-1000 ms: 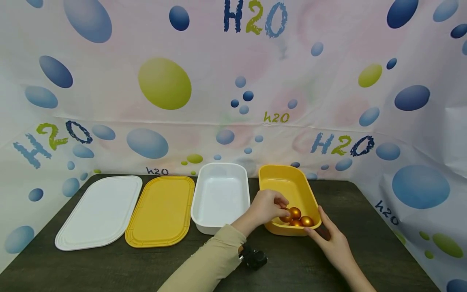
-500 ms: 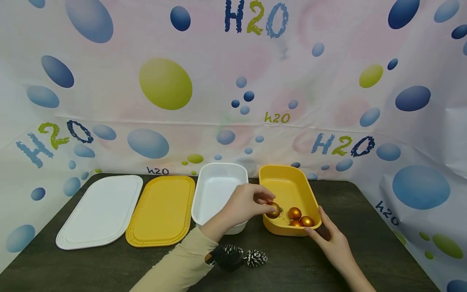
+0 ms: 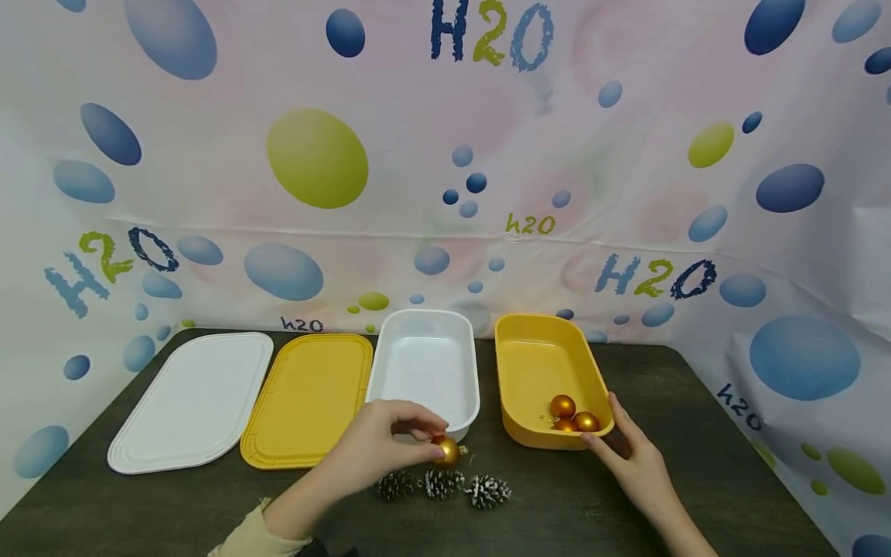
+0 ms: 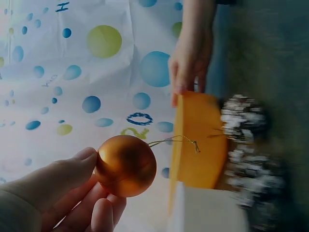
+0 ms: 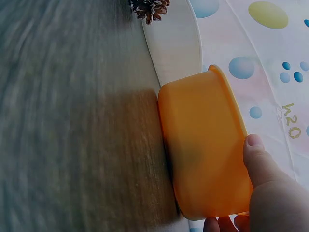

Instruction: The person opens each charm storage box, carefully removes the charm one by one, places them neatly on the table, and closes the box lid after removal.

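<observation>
My left hand (image 3: 379,445) pinches a gold Christmas ball (image 3: 447,450) between thumb and fingers, in front of the white container (image 3: 472,414). In the left wrist view the ball (image 4: 126,166) shows a thin gold hanging loop. Just below it on the table lie three snow-tipped pine cones, left (image 3: 395,485), middle (image 3: 444,484) and right (image 3: 489,491). My right hand (image 3: 640,464) grips the near right corner of the yellow container (image 3: 511,424), its thumb (image 5: 258,157) against the near wall. Three gold balls (image 3: 562,407) lie in that container's near end.
On the left of the dark table (image 3: 578,503) lie a white lid (image 3: 195,402) and a yellow lid (image 3: 309,398), side by side. A printed sheet (image 3: 390,139) with coloured spots hangs behind and around the table.
My left hand has lifted one gold ball out of the yellow container and carried it left and nearer, over the pine cones. My right hand stays on the yellow container.
</observation>
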### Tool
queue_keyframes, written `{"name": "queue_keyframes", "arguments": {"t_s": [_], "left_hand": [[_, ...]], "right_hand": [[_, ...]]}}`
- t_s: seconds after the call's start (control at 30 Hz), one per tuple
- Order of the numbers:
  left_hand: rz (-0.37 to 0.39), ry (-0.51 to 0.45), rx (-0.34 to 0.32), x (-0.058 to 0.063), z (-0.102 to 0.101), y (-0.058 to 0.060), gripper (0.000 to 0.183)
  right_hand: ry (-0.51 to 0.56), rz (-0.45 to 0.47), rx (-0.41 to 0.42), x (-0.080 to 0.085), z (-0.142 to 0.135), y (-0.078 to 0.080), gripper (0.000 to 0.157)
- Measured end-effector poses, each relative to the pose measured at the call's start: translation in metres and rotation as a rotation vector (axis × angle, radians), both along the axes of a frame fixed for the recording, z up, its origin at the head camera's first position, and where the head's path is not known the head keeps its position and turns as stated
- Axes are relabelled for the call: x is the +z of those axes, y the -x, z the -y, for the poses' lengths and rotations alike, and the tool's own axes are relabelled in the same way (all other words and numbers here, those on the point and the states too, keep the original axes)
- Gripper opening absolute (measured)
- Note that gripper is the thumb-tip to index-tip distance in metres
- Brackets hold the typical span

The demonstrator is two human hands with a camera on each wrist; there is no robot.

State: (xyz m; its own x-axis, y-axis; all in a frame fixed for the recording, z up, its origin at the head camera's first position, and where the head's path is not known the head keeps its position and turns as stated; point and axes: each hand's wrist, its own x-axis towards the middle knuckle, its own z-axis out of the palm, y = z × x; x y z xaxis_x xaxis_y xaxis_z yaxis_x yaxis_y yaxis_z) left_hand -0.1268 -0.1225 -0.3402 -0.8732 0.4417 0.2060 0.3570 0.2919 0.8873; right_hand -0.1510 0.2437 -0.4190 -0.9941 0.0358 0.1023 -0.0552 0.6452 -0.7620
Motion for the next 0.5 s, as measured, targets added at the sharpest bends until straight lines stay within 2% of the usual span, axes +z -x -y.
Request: {"name": "queue_keyframes", "arguments": {"t_s": [0.2,0.37,0.5], "left_hand": [[0.087,-0.015,-0.002,-0.018,0.027,-0.022,0.023],[0.087,-0.011,0.026,-0.031,0.041,-0.035,0.028],[0.08,-0.016,0.062,-0.042,0.046,-0.041,0.029]], "right_hand": [[0.003,-0.001,0.001,0.0,0.0,0.0,0.086],[0.003,0.001,0.007,0.0,0.001,0.001,0.086],[0.003,-0.011,0.014,0.0,0.0,0.0,0.085]]}}
